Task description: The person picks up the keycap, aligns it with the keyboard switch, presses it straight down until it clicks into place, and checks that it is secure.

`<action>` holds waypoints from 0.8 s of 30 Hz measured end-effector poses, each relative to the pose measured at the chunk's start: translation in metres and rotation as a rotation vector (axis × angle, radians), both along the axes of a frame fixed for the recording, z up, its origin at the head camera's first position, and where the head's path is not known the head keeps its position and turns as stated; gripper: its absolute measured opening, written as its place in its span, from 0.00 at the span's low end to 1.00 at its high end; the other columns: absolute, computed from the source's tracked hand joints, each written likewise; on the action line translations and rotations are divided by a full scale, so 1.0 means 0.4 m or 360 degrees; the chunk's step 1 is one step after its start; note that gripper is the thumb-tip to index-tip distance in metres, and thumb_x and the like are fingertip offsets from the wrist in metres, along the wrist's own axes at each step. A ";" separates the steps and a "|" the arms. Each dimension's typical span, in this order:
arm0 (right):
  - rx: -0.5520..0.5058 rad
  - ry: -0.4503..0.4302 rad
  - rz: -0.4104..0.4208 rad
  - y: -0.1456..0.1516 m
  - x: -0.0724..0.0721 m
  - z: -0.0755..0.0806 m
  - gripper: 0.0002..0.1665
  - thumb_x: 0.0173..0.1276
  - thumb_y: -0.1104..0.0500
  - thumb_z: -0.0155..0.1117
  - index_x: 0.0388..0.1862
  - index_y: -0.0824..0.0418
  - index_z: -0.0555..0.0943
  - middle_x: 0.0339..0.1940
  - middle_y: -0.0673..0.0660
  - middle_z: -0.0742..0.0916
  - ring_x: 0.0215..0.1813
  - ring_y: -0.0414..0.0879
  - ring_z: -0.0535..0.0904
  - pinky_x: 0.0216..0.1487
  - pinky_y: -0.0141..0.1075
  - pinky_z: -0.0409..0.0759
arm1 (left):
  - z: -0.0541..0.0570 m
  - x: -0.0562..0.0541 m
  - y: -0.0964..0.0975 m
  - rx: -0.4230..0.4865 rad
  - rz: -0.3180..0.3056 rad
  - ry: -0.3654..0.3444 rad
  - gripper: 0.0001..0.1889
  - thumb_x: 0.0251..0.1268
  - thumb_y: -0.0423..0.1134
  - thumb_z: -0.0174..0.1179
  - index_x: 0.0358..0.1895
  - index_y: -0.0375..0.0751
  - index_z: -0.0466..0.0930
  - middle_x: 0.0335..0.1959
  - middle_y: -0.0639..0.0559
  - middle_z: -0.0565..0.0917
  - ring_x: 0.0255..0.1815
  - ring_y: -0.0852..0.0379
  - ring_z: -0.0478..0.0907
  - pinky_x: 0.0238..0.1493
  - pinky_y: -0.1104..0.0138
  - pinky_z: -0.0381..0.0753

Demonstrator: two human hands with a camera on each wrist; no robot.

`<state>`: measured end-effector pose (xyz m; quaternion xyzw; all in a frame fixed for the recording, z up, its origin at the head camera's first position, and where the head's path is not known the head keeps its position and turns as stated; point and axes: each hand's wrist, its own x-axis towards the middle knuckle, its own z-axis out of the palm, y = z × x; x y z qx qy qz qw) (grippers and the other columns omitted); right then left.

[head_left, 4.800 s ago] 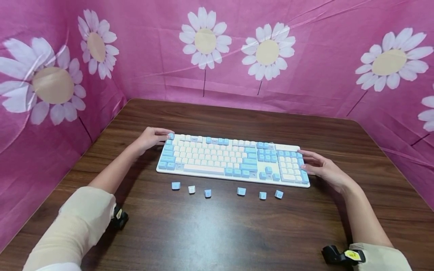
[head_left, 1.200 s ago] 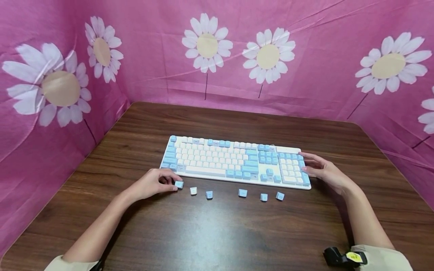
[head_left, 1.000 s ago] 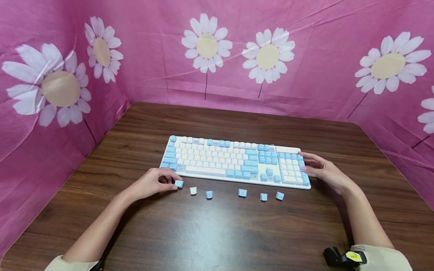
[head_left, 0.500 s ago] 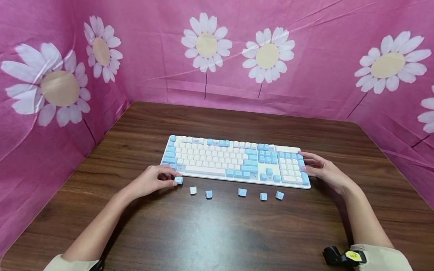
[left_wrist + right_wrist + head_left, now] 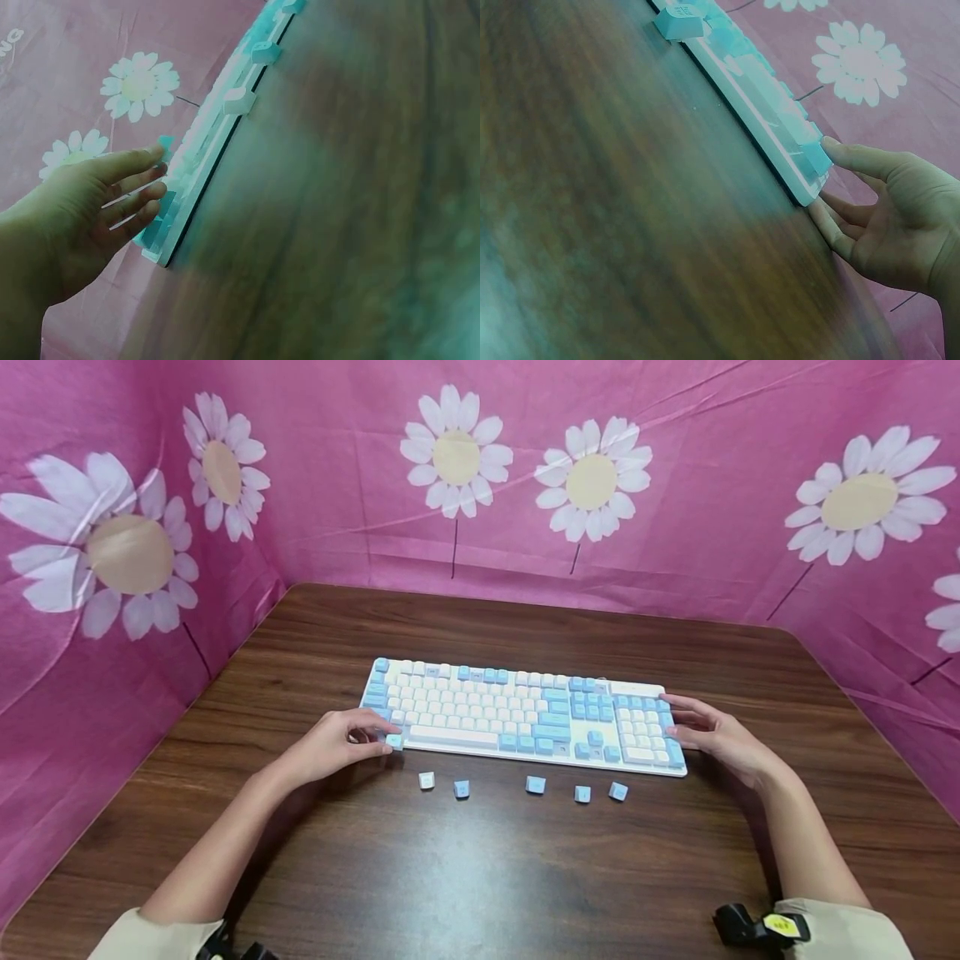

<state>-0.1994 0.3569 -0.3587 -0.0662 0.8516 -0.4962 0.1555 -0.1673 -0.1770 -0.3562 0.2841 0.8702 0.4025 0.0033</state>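
Observation:
My left hand (image 5: 330, 745) pinches a light blue keycap (image 5: 394, 742) between thumb and a finger, at the front left edge of the keyboard (image 5: 453, 737). In the left wrist view this keycap (image 5: 166, 141) is at the fingertips, over the keys; whether it touches the board I cannot tell. The keyboard is white with white and light blue keys, and bare key slots show in several places. My right hand (image 5: 723, 743) grips its right end. In the right wrist view, the thumb lies on a corner blue key (image 5: 817, 159) and the fingers touch the keyboard's side.
Several loose keycaps lie in a row in front of the keyboard: a white keycap (image 5: 427, 781), then blue ones such as this blue keycap (image 5: 536, 785). All rest on the brown wooden table (image 5: 450, 877). A pink flowered cloth (image 5: 330, 468) hangs behind the table.
My left hand left the keyboard's upper left corner, took the leftmost loose blue keycap and carried it away from me to the board's front left edge. The right hand stays put.

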 end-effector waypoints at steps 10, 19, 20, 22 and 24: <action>-0.0010 -0.0015 -0.0001 0.001 -0.003 0.000 0.39 0.67 0.52 0.58 0.72 0.57 0.55 0.64 0.65 0.64 0.54 0.44 0.67 0.56 0.53 0.58 | 0.004 -0.022 0.007 0.0034 0.0041 0.0086 0.10 0.55 0.30 0.64 0.42 0.36 0.83 0.38 0.52 0.83 0.32 0.59 0.76 0.36 0.64 0.77; -0.0037 -0.0029 -0.0006 0.000 -0.003 0.001 0.39 0.67 0.53 0.59 0.72 0.57 0.55 0.64 0.66 0.63 0.56 0.49 0.64 0.58 0.58 0.53 | 0.004 -0.041 0.007 -0.0018 0.0079 0.0066 0.08 0.57 0.33 0.64 0.40 0.37 0.83 0.34 0.53 0.82 0.32 0.58 0.75 0.33 0.65 0.75; -0.0038 -0.0031 -0.0008 0.001 -0.003 0.001 0.39 0.67 0.53 0.59 0.72 0.57 0.55 0.64 0.66 0.63 0.56 0.49 0.64 0.58 0.59 0.53 | 0.004 -0.043 0.008 -0.0022 0.0085 0.0068 0.08 0.57 0.33 0.64 0.40 0.38 0.83 0.34 0.53 0.81 0.31 0.58 0.75 0.32 0.66 0.75; -0.0039 -0.0033 -0.0009 0.001 -0.003 0.001 0.39 0.67 0.53 0.59 0.72 0.57 0.54 0.65 0.67 0.63 0.56 0.51 0.63 0.58 0.59 0.53 | 0.005 -0.045 0.009 -0.0029 0.0095 0.0078 0.08 0.56 0.33 0.65 0.40 0.38 0.83 0.34 0.54 0.81 0.31 0.59 0.74 0.30 0.67 0.73; -0.0034 -0.0035 -0.0011 0.001 -0.003 0.001 0.39 0.67 0.52 0.59 0.72 0.57 0.54 0.65 0.66 0.62 0.57 0.51 0.63 0.58 0.60 0.52 | 0.005 -0.046 0.010 -0.0037 0.0099 0.0090 0.08 0.55 0.33 0.65 0.40 0.39 0.83 0.35 0.53 0.80 0.31 0.59 0.74 0.29 0.67 0.72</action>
